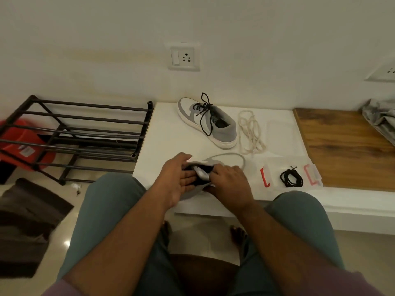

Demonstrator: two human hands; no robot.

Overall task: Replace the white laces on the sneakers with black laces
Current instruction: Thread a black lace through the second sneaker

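Both hands [205,178] on near sneaker [213,163]

matt metal rack [85,133], wood-grain board [342,146] — glossy floor [64,236]

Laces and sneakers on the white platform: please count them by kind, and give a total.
Sneakers: 2, the far sneaker with black laces already in, and the near sneaker under the left hand and right hand.
Loose white laces: 1 pile.
Coiled black laces: 1 bundle, in the clear box.
Total: 4.
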